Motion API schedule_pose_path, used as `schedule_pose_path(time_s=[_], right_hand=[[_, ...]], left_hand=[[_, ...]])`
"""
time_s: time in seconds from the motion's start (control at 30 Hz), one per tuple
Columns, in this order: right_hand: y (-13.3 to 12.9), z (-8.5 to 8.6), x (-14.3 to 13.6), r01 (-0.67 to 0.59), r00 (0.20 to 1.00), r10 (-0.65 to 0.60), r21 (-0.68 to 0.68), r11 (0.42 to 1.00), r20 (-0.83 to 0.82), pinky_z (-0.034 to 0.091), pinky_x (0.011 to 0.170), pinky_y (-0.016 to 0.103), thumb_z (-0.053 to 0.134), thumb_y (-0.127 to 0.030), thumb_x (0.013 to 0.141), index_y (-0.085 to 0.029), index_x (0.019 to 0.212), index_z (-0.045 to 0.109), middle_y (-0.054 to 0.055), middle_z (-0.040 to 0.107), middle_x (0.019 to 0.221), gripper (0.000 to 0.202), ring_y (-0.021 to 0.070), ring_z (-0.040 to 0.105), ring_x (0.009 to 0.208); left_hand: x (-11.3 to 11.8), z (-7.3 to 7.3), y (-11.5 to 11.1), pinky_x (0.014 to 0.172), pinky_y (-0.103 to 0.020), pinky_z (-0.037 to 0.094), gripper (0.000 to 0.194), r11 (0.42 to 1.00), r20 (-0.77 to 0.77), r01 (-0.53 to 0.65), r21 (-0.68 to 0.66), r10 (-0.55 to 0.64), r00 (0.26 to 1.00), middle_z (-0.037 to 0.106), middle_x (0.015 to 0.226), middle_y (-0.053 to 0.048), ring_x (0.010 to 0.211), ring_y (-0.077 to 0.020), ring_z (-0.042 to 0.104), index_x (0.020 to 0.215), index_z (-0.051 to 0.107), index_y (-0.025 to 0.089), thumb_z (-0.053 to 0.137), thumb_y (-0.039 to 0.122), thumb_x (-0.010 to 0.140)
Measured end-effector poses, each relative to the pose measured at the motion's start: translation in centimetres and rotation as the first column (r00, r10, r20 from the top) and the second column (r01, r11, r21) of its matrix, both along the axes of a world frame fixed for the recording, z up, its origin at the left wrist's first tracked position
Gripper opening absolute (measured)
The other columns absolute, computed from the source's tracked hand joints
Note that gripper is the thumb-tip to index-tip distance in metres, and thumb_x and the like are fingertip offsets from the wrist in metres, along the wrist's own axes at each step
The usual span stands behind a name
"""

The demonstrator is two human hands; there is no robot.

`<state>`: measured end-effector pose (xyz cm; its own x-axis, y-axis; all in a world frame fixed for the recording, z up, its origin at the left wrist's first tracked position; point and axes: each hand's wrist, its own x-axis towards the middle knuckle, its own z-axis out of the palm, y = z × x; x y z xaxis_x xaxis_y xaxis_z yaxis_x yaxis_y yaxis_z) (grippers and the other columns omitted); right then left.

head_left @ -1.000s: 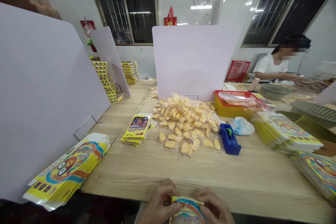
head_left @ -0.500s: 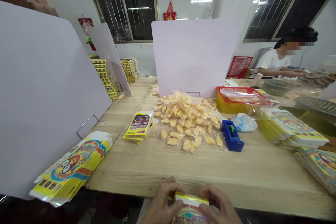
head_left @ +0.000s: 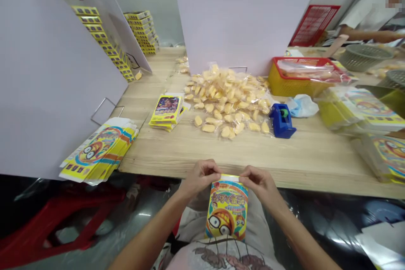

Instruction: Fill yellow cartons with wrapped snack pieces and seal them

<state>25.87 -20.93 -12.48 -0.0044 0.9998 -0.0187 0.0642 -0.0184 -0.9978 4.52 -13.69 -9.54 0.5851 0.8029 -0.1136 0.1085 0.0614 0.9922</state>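
Head view: the left hand (head_left: 200,176) and the right hand (head_left: 257,180) each pinch one end of the top flap of a printed carton (head_left: 226,209), fingers curled closed on the flap edge, thumbs underneath. The carton stands upright against the person's torso, just below and clear of the near edge of the wooden table (head_left: 221,158). A pile of bagged yellow snacks (head_left: 228,100) occupies the table centre, with a blue tape dispenser (head_left: 281,114) touching its right side and a small stack of yellow card packs (head_left: 166,110) just to its left. Flat carton blanks (head_left: 100,152) overhang the near left corner beside a white divider panel (head_left: 47,76); further blanks (head_left: 357,107) lie at the right edge. A yellow basket (head_left: 294,86) sits toward the far right, where a co-worker's arm (head_left: 363,36) rests. Risk, as a judgement: the carton has no support beneath it, so uneven pinch pressure could crease the flap or let the carton slip to the floor; the overhanging blanks could slide off if brushed.
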Motion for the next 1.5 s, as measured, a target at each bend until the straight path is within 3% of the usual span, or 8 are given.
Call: schedule_pose_path(time_s=[0.13, 0.37, 0.57, 0.7, 0.83, 0.93, 1.17, 1.5], right_hand=[[-0.9, -0.1, -0.1, -0.019, 1.0, 0.018, 0.079, 0.997, 0.017, 0.044, 0.068, 0.028, 0.061, -0.035, 0.086, -0.018, 0.079, 0.065, 0.004, 0.062, 0.081, 0.019, 0.0172, 0.056, 0.077], [-2.7, -1.6, -1.6, 0.124, 0.991, -0.118, 0.088, 0.988, -0.067, 0.049, 0.079, 0.031, 0.064, -0.032, 0.086, -0.02, 0.084, 0.066, 0.007, 0.065, 0.096, 0.012, 0.0211, 0.062, 0.091], [-4.0, -3.4, -2.5, 0.189, 0.977, -0.185, 0.03, 0.982, -0.102, 0.048, 0.093, 0.039, 0.064, -0.033, 0.085, -0.026, 0.107, 0.065, 0.008, 0.063, 0.119, 0.024, 0.0262, 0.058, 0.112], [-1.1, -3.3, 1.3, 0.258, 0.965, -0.252, 0.121, 0.958, -0.066, 0.048, 0.096, 0.042, 0.067, -0.033, 0.082, -0.03, 0.133, 0.048, 0.008, 0.059, 0.129, 0.054, 0.0259, 0.057, 0.116], [4.4, -2.0, 10.1, 0.678, 0.705, -0.709, 0.279, 0.68, 0.016, 0.052, 0.079, 0.035, 0.063, -0.043, 0.08, -0.02, 0.108, 0.061, 0.011, 0.065, 0.107, 0.036, 0.0234, 0.062, 0.097], [8.1, -1.4, 15.8, 0.808, 0.543, -0.839, 0.247, 0.535, 0.04, 0.05, 0.067, 0.031, 0.062, -0.049, 0.072, -0.015, 0.092, 0.063, 0.011, 0.066, 0.096, 0.04, 0.0213, 0.061, 0.083], [12.9, -1.8, 18.8, 0.729, 0.666, -0.737, 0.11, 0.675, 0.115, 0.032, 0.042, 0.024, 0.064, -0.048, 0.058, -0.015, 0.054, 0.063, -0.003, 0.046, 0.043, 0.034, 0.0114, 0.041, 0.043], [13.0, -1.5, 16.8, 0.768, 0.558, -0.827, 0.332, 0.547, 0.072, 0.042, 0.054, 0.027, 0.063, -0.048, 0.062, -0.018, 0.055, 0.064, 0.001, 0.057, 0.053, 0.03, 0.0185, 0.054, 0.06]], left_hand=[[-0.6, -0.3, -0.2, 0.061, -0.023, 0.037, 0.011, 0.986, -0.065, 0.077, 0.147, -0.068, 0.996, 0.055, 0.075, -0.001, 0.069, -0.0112, 0.051, 0.075, 0.069, 0.014, 0.068, 0.025, 0.077], [-0.4, -1.7, -1.0, 0.069, -0.025, 0.04, 0.011, 0.982, -0.038, 0.011, 0.188, -0.004, 0.999, 0.056, 0.08, -0.004, 0.078, -0.0146, 0.052, 0.074, 0.07, 0.014, 0.068, 0.025, 0.078], [0.4, -2.8, -3.1, 0.069, -0.025, 0.045, 0.023, 0.989, 0.047, -0.101, -0.11, 0.106, 0.993, 0.06, 0.085, -0.002, 0.079, -0.0164, 0.056, 0.093, 0.062, 0.018, 0.069, 0.033, 0.078], [0.4, -2.7, -2.6, 0.073, -0.027, 0.049, 0.031, 0.95, 0.068, -0.216, -0.225, 0.236, 0.969, 0.064, 0.089, -0.001, 0.083, -0.0194, 0.061, 0.105, 0.056, 0.022, 0.067, 0.037, 0.08], [0.2, -1.2, 0.2, 0.07, -0.03, 0.053, 0.047, 0.925, 0.102, -0.301, -0.233, 0.331, 0.938, 0.066, 0.094, -0.001, 0.082, -0.0218, 0.064, 0.11, 0.052, 0.026, 0.075, 0.038, 0.071], [-0.5, 0.0, 1.8, 0.065, -0.031, 0.055, 0.048, 0.939, 0.071, -0.286, -0.19, 0.304, 0.95, 0.068, 0.087, -0.002, 0.077, -0.0235, 0.065, 0.104, 0.054, 0.023, 0.079, 0.039, 0.066], [-2.0, 0.7, 2.5, 0.065, -0.033, 0.055, 0.048, 0.949, 0.104, -0.217, -0.227, 0.245, 0.964, 0.069, 0.086, -0.003, 0.073, -0.0242, 0.066, 0.102, 0.056, 0.023, 0.08, 0.04, 0.064], [-2.3, 0.3, 2.3, 0.068, -0.033, 0.055, 0.062, 0.933, 0.056, -0.264, -0.244, 0.286, 0.957, 0.069, 0.092, -0.001, 0.08, -0.0255, 0.067, 0.111, 0.059, 0.026, 0.084, 0.043, 0.056]])
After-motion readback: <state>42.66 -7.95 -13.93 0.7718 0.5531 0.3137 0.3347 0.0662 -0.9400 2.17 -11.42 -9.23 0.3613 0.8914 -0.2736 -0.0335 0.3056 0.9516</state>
